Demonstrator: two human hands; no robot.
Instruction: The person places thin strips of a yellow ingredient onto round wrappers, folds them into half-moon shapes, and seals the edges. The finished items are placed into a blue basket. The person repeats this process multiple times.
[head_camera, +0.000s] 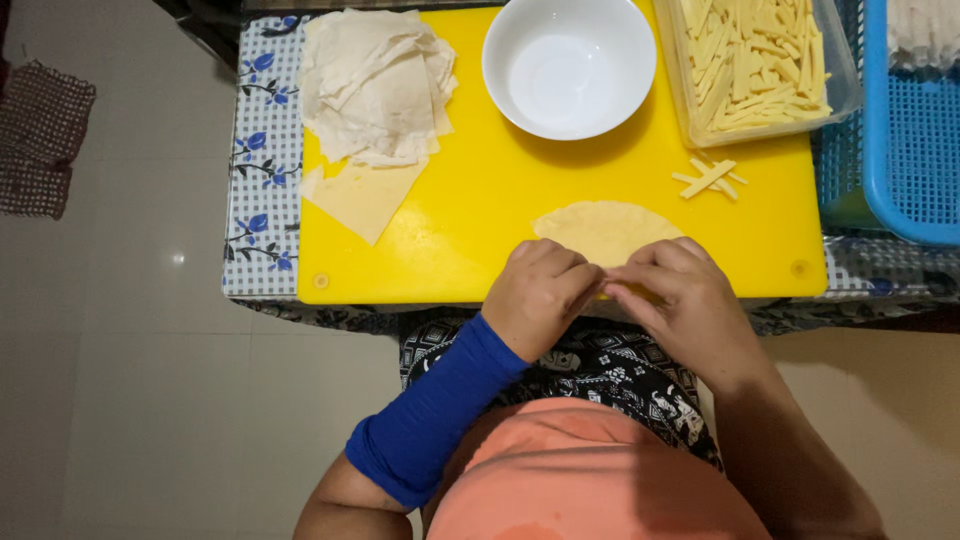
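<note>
A: Where's the wrapper (603, 228)?
B: Near edge of the yellow board (480, 215), round far half lying flat, near edge tucked under both sets of fingers.

A: Left hand (540, 295)?
B: Curled over the wrapper's near left edge, fingers (572, 283) bent and pinched onto it, blue sleeve (435, 410) on the forearm.

A: Right hand (680, 295)?
B: Same on the right side, fingertips (622, 285) pressed down on the edge, meeting the left ones at the middle. Closed to a pinch, not a fist. Can't tell what lies beneath the fold.

A: Around it?
B: Few cheese sticks (708, 178) loose on the board just beyond the wrapper, to the right. Clear tub (845, 95) of more sticks behind. White bowl (569, 65) at the far middle. Stack of wrappers (375, 85) far left, one folded triangle (362, 198) below it. Blue basket (915, 160) off the right edge.
</note>
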